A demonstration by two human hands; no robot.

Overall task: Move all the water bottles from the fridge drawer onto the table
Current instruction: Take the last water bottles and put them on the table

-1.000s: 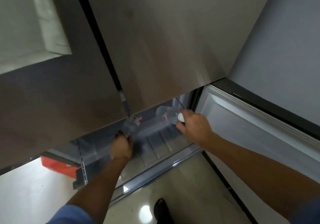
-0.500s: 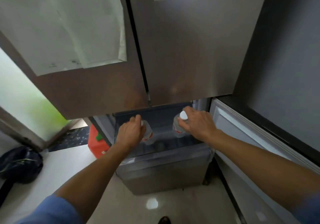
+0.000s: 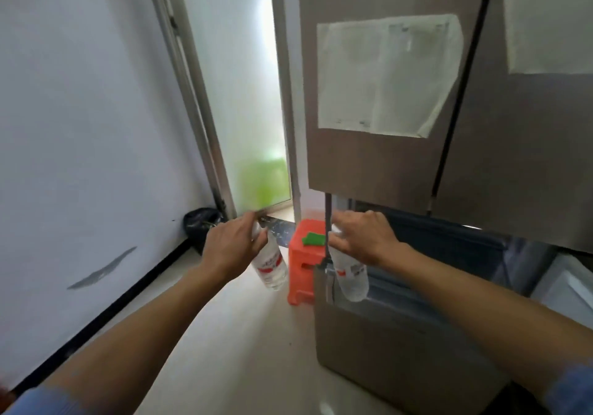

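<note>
Below the fridge doors [image 3: 401, 164], the drawer [image 3: 401, 350] is standing pulled out. Its inside is showing dark, and what is lying in it cannot be told. Two clear, red-labelled bottles are hanging neck up.

The left bottle [image 3: 271, 267] is hanging over the floor [image 3: 250, 334], left of the drawer and in front of an orange stool [image 3: 300, 273]. The right bottle [image 3: 351, 278] is hanging over the drawer's front left corner, which is standing between the two. A green thing [image 3: 313, 239] is lying on the stool. A black bag [image 3: 200, 222] is sitting by the wall beyond. A paper [image 3: 385, 74] is sticking to the fridge door.

Your left hand [image 3: 232, 247] is gripping the left bottle at the neck, fingers curled round. Your right hand [image 3: 362, 238] is gripping the right bottle by its cap end likewise.
</note>
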